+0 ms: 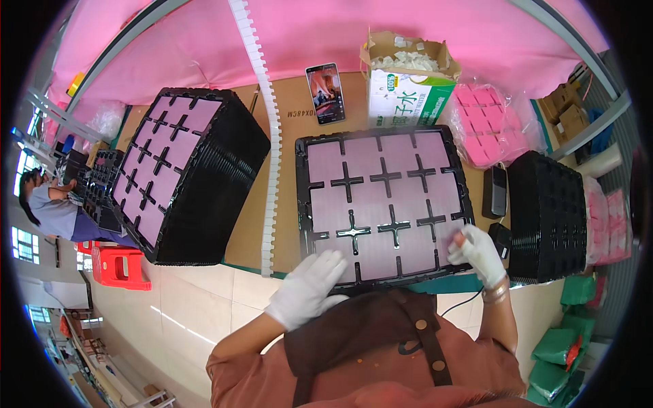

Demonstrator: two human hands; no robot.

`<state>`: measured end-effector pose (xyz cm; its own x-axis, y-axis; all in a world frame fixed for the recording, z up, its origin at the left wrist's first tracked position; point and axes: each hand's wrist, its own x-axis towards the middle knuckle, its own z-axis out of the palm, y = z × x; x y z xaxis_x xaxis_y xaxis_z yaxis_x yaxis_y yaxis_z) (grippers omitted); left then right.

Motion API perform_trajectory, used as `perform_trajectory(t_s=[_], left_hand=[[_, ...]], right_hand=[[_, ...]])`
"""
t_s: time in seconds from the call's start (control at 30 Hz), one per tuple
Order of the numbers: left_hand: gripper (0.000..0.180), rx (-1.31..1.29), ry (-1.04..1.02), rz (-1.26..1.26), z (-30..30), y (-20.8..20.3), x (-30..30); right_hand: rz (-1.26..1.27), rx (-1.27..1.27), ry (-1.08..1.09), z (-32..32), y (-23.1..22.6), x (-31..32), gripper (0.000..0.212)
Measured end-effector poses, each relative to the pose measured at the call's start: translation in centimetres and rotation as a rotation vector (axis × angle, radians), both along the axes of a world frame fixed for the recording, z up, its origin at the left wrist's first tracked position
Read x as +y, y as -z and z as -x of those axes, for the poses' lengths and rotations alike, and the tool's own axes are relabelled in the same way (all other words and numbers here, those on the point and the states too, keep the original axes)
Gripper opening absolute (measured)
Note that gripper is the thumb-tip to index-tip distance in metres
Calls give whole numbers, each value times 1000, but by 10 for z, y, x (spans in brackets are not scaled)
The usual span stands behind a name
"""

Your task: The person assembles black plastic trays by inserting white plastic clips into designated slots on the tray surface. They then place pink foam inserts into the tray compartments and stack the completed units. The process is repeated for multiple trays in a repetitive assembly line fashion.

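Note:
In front of me lies a black plastic tray [385,274] with raised cross-shaped dividers and flat, pale pink pieces filling its face. My left hand [309,289], in a white glove, rests at the tray's near left corner with its fingers stretched out and nothing held. At the near right edge, my gloved right hand [480,257] has its fingers bent in toward the thumb, close to the tray's rim. What those fingers hold, if anything, is too small to tell. To the left, a tall stack of black trays [221,183] is topped with more pink pieces.
Behind the tray stand a phone [326,94] with a lit screen and a carton [411,95] of crumpled white scraps. Bagged pink pieces [486,122], a dark device [495,192] and more black trays [547,214] sit right. A white toothed strip [272,170] crosses the table. A person [51,204] sits far left.

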<state>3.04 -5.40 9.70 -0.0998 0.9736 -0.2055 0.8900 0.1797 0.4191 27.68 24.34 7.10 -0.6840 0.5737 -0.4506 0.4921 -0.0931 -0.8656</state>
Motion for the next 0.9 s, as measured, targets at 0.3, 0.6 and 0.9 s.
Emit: perform_trajectory(t_s=[0.3, 0.6, 0.9], left_hand=[[50, -411, -902, -336, 27, 62, -17], [46, -275, -1012, -515, 4, 44, 9], [61, -734, -1197, -1120, 11, -40, -66]], right_hand=[[-827, -164, 247, -7, 43, 24, 35], [-962, -104, 257, -8, 52, 21, 34], [-597, 497, 368, 9, -44, -20, 79]])
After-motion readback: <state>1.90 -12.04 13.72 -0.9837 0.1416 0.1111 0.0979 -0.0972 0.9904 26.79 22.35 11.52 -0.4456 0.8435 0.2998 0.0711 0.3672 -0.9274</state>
